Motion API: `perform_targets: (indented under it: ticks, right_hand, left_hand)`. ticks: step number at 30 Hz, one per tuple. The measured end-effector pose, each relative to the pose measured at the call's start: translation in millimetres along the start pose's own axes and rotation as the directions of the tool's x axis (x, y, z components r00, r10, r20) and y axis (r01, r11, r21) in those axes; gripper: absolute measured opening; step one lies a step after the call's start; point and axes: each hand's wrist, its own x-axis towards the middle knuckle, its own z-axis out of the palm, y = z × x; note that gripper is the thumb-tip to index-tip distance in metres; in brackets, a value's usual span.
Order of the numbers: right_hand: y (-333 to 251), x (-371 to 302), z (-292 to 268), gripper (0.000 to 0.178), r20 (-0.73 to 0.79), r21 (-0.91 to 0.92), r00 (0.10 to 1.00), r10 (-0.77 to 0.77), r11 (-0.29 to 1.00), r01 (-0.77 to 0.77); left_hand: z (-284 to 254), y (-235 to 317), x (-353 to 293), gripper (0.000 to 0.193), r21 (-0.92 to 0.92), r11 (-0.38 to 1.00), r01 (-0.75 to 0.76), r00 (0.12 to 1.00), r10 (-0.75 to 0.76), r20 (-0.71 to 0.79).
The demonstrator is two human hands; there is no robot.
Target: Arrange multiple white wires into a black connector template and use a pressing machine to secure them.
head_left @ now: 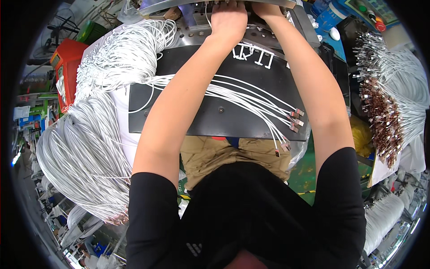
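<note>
Left hand [229, 18] and right hand [268, 10] side by side at the metal machine [186, 38], fingers mostly hidden under its curved bar [165, 6], can't tell whether either grips anything or how wide. White cables [224, 94] cross the black tabletop [197, 120] bodyward of both hands, white plastic pieces [242, 54] nearer them; big white cable bundle [118, 58] left of left hand.

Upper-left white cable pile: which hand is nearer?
Left. The left hand is up and right of the cable pile; the right hand is farther right, past the left.
</note>
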Motion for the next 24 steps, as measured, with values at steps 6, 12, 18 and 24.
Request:
perform_targets:
  ticks: [6,12,18,24]
  right_hand:
    - [-33,-10,14,0.025,-0.022,0.168,0.995,0.098,0.981,-0.093]
    - [-18,-6,18,0.025,-0.075,0.094,0.997,0.026,0.995,-0.018]
    - [-23,-8,23,0.027,-0.087,0.299,0.992,0.089,0.952,-0.059]
    - [-23,-11,15,0.031,-0.081,0.044,0.996,0.025,0.999,-0.021]
  left_hand:
    - [-5,-20,-24,0.036,-0.124,0.991,0.044,0.998,-0.049,-0.043]
    - [0,-21,-18,0.038,-0.067,0.997,-0.049,0.985,0.037,-0.170]
    - [16,-23,-25,0.038,-0.105,0.994,-0.018,0.991,0.004,-0.133]
    - [32,-23,-13,0.033,0.075,0.997,0.029,0.998,-0.033,0.053]
